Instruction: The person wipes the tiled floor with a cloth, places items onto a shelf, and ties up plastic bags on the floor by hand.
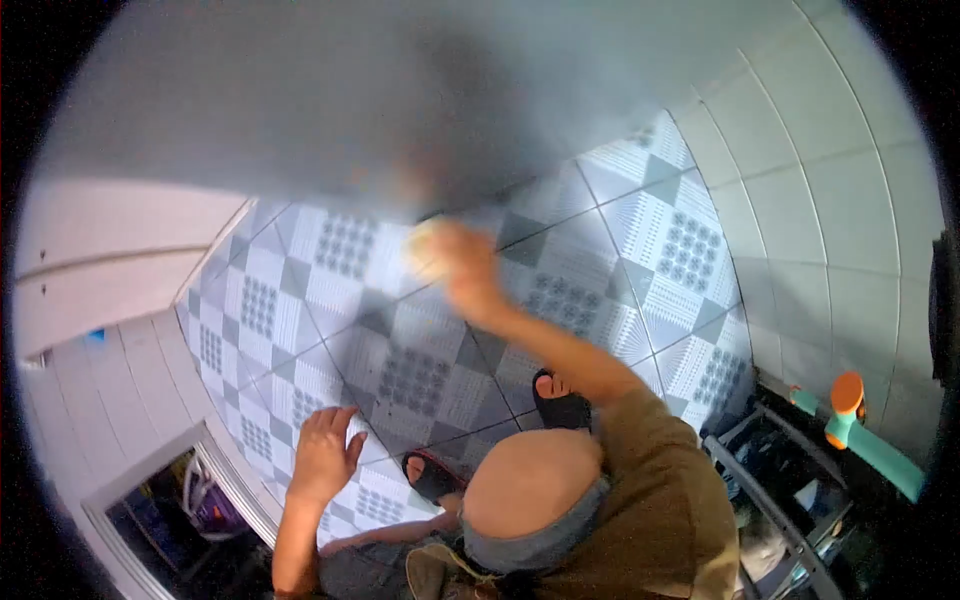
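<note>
My right hand is stretched forward, smeared by motion. It is closed on a pale yellow wiping pad; blur hides whether this is a sponge or a folded cloth. The pad is close to the lower edge of a large smooth grey panel, and I cannot tell whether they touch. A dim reflection shows on the panel. My left hand hangs above the patterned floor near my left foot, holding nothing, with its thumb apart from the fingers.
Patterned grey-and-white tiles cover the floor under my sandals. White tiled wall rises on the right. Lower right stand a metal rack and a green-and-orange handled tool. At left are a pale cabinet and a framed opening.
</note>
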The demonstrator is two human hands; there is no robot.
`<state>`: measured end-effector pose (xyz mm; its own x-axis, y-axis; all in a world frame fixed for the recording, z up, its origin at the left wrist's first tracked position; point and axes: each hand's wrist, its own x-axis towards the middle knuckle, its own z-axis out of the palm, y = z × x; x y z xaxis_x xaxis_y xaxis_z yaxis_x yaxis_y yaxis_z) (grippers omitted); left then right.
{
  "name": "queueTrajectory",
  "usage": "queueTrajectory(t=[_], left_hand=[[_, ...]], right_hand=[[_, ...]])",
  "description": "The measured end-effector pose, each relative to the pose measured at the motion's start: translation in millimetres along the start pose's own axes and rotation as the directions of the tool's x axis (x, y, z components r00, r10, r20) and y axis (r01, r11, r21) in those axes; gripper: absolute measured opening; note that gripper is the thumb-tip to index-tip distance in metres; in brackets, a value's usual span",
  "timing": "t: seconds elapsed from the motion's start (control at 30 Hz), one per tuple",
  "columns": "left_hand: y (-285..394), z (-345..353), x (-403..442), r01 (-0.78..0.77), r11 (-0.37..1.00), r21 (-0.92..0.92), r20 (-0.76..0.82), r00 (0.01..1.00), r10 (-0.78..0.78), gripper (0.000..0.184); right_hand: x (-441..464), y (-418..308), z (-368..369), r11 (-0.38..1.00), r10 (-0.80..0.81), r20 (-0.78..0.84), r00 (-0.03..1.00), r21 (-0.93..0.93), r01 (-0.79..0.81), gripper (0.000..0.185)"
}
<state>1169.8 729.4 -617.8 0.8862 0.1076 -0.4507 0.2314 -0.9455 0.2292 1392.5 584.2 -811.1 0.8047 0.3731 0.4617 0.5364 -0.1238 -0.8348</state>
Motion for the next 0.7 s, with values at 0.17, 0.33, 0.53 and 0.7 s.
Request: queueTrajectory(t=[0.17, 0.33, 0.53, 0.7], left_hand=[[-13.8, 3.7, -10.7, 0.034, 0.999, -0.016, 0.000, 0.999, -0.034, 0.035], [-15.8, 3.4, -15.4, 0.037, 0.999, -0.038, 0.033, 0.999, -0.036, 0.037], [-16.0, -8.3, -24.6, 0.067, 0.998, -0.016, -0.049, 0.997, -0.067, 0.038], [-26.9, -15.9, -44.1, 0.137, 0.990, -0.026, -0.070, 0.988, -0.138, 0.038]], right_hand=[[-30.7, 113.2, -150.5, 0.803, 0.463, -0.356, 0.812, -0.220, -0.554, 0.036], [-69.7, 80.8, -59.2, 0.542, 0.481, -0.308, 0.821, -0.631, -0.555, 0.049], [-105.5, -36.2, 179.2, 0.922, 0.338, 0.434, 0.835, -0.331, -0.201, 0.033], [-77.4, -22.3, 201.5, 0.716, 0.216, 0.557, 0.802, 0.468, -0.518, 0.039]])
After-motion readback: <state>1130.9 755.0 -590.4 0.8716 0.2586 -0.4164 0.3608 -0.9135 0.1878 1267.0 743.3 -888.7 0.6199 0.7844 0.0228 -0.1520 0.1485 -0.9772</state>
